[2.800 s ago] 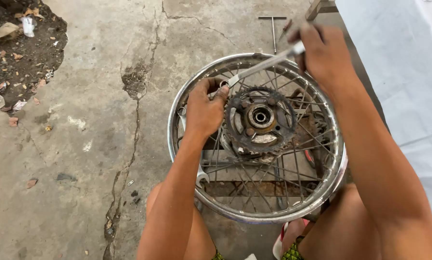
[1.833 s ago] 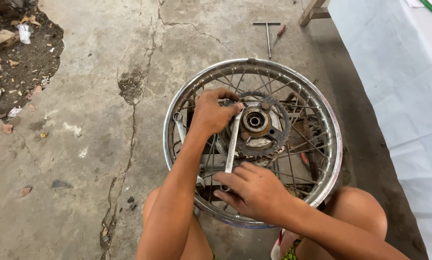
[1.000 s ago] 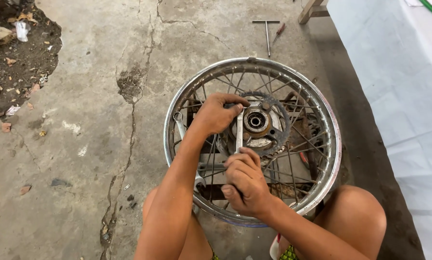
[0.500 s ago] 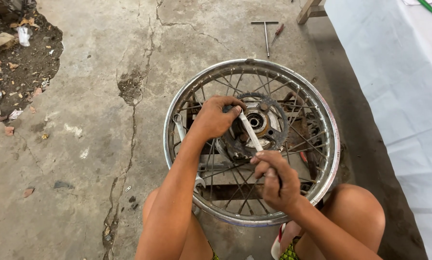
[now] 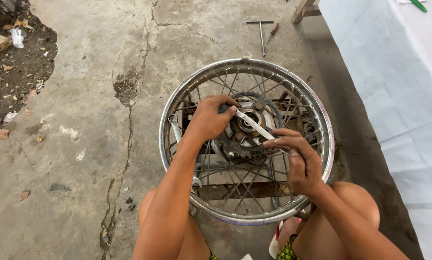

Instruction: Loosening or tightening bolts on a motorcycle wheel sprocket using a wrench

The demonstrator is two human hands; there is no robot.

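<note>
A spoked metal wheel rim [image 5: 187,91] lies flat on the concrete floor, with a dark toothed sprocket [image 5: 233,147] and a hub [image 5: 248,118] at its middle. My left hand [image 5: 209,118] rests on the sprocket's upper left and pinches the head end of a silver wrench [image 5: 254,126]. My right hand [image 5: 295,161] grips the wrench's handle end over the spokes at the lower right. The wrench lies slanted across the hub. My bare knees sit just below the rim.
A second wrench [image 5: 174,127] lies among the spokes at the left. A T-handle tool [image 5: 261,30] and a small screwdriver [image 5: 274,31] lie on the floor beyond the rim. A white cloth [image 5: 399,86] covers the right side. Dirt and litter [image 5: 13,58] fill the top left.
My right hand has swung the wrench handle from straight below the hub round to the lower right. My left hand has stayed on the sprocket.
</note>
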